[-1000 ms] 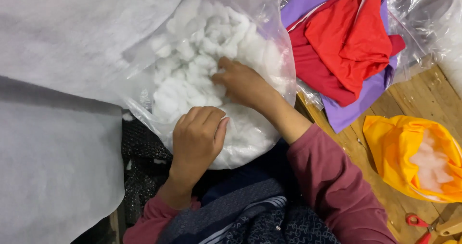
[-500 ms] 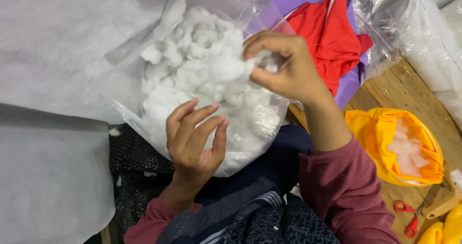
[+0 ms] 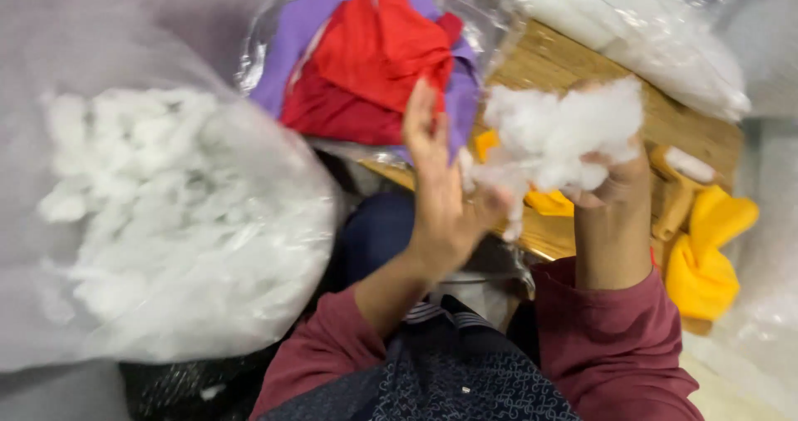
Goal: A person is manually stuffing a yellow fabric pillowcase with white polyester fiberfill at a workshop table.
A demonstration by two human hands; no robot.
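Above the lap, near the middle of the head view, the right hand holds a tuft of white stuffing, its fingers curled shut around the tuft's right and lower side. The tuft stands above the wooden bench, its loose fibres spreading up and to the left. The left hand rises just beside it, palm turned toward the tuft, fingers straight and spread wide, holding nothing; wisps at the tuft's lower left edge reach its palm, though blur hides whether they truly touch.

Both sleeves are maroon, and a dark patterned garment fills the bottom centre.

To the left, well apart from both hands, a large clear plastic bag bulges with more white stuffing in lumps. Behind the left hand lies a second clear bag with red cloth bunched on top of purple cloth. Yellow fabric lies on the bench to the right of the right forearm, and a smaller patch of it shows under the tuft. At the upper right, another clear bag of pale filling lies across the far side of the bench. The whole view is smeared by motion, so fine edges are hard to read.
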